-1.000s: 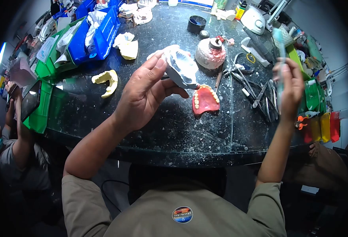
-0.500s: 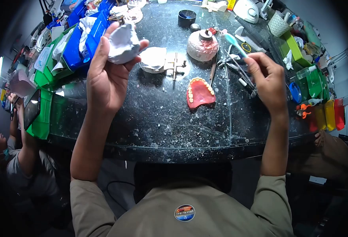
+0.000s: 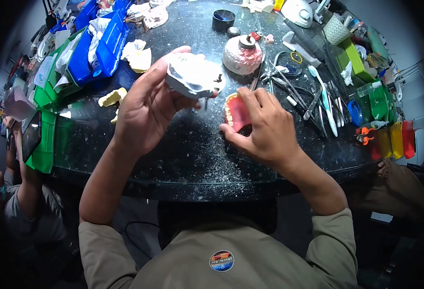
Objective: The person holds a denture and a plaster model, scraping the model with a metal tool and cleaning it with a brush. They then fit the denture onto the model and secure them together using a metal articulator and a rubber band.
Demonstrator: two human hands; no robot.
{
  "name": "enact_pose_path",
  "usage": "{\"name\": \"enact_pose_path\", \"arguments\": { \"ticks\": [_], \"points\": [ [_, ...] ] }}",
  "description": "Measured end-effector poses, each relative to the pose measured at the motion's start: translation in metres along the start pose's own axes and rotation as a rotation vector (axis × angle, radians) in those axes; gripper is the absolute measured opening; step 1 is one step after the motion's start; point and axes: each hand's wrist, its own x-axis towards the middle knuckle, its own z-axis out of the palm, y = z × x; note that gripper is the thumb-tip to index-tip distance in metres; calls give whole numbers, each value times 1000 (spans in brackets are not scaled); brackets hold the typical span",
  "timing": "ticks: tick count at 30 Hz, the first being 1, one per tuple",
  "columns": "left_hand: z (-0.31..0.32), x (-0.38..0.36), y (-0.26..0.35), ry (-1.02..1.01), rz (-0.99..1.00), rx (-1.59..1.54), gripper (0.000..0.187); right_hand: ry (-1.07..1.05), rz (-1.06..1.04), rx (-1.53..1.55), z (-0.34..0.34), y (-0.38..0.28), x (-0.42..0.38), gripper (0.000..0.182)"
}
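Note:
My left hand [image 3: 149, 103] is closed around a white plaster dental cast [image 3: 192, 74], raised over the bench. A small metal fitting shows at the cast's right side. To its right, my right hand [image 3: 267, 123] grips a pink denture [image 3: 238, 111] with cream teeth along its rim. My thumb is at the near edge and my fingers lie across its right side, hiding that part. Farther right lies a toothbrush [image 3: 325, 96] with a pale blue and white handle, apart from my hand, beside several metal hand tools [image 3: 337, 108].
Behind the denture stands a pink-stained round pot [image 3: 243, 55] with a metal top. Off-white plaster pieces [image 3: 137, 57] lie left of my left hand. Blue bins [image 3: 110, 53] and a green bin [image 3: 50, 144] line the left. Another person's arm [image 3: 26, 164] is at far left.
The toothbrush has left my right hand for the bench, and that hand now grips the denture. My left hand now holds the cast with the metal fitting instead of the earlier hollow plaster piece.

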Motion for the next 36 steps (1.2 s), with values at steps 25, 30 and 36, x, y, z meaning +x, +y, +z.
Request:
{"name": "enact_pose_path", "arguments": {
  "ticks": [25,30,36],
  "points": [
    [14,-9,-13,-53,-160,69,61,-41,38,1644,-35,33,27,56],
    [12,-9,-7,-78,-136,149,55,-211,202,1890,-26,16,16,59],
    [19,-9,-9,-2,-173,272,58,-310,193,1955,-20,21,13,54]
  ]
}}
